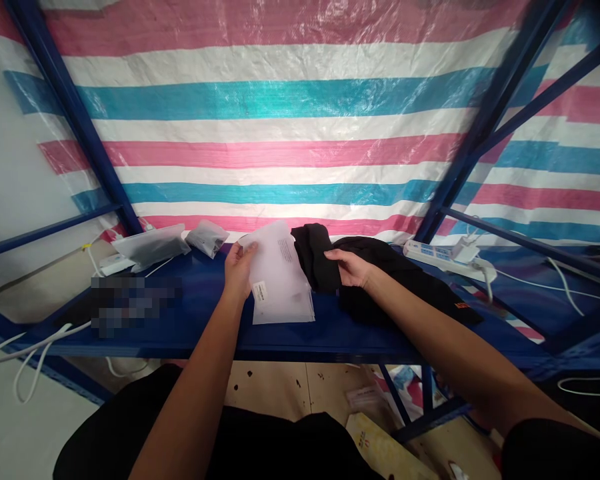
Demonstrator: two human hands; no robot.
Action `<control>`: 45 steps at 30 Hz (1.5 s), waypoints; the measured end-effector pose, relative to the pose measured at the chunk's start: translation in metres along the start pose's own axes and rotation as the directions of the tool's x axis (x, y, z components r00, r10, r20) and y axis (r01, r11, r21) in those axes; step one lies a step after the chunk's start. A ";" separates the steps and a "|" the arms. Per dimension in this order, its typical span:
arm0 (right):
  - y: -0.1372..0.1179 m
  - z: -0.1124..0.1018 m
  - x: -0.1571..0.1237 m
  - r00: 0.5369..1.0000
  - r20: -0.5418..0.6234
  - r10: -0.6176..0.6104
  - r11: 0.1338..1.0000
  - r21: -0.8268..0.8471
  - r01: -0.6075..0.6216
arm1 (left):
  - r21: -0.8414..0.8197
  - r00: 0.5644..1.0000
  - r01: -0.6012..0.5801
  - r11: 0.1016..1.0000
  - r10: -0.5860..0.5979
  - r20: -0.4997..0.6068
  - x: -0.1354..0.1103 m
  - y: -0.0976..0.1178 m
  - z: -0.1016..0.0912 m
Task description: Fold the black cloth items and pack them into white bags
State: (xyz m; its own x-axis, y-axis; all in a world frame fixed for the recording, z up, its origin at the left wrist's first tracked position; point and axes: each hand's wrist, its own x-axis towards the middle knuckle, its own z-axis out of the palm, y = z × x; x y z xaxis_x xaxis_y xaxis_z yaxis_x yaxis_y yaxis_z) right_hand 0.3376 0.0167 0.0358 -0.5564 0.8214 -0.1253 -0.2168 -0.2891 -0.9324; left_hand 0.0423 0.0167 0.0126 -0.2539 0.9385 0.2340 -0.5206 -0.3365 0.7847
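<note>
Left hand (238,270) pinching bag (279,277), right hand (353,268) pinching folded cloth (314,257) just beside. Looking kinda loose to me; if right grip's slackening, cloth could be unfolding.

One camera sits on the person's head. It looks forward and down, so the person's own black clothes (275,443) are nearest to it. The left arm (195,380) and right arm (440,333) start close and reach away from it. The left hand (238,270) and right hand (353,268) are near the middle of the view. The blue shelf (200,303) is seen from above. The striped sheet (280,100) is on the far side, facing the camera. The view is wide, with a left post (75,113), a right post (495,113) and some floor (275,387) too.
</note>
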 end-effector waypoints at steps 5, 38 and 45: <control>0.002 0.006 -0.003 0.985 0.165 0.040 0.966 -0.258 0.004 | -0.063 1.000 -0.015 0.998 0.015 -0.007 0.005 -0.002 -0.003; -0.010 -0.008 0.006 0.990 -0.129 0.049 0.993 0.112 -0.035 | 0.665 0.964 -0.264 0.699 0.168 0.207 0.009 -0.020 -0.020; -0.006 0.008 0.015 0.957 0.122 0.263 0.950 0.138 -0.279 | 0.503 0.896 -0.342 0.794 0.114 0.430 -0.007 -0.014 -0.005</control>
State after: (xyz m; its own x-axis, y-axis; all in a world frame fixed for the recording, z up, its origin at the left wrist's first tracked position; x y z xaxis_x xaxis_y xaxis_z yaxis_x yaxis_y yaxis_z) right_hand 0.3243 0.0266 0.0423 -0.6872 0.6502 -0.3241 -0.1617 -0.5718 -0.8043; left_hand 0.0478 0.0147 -0.0029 0.0635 0.8355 0.5459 0.0833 -0.5495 0.8313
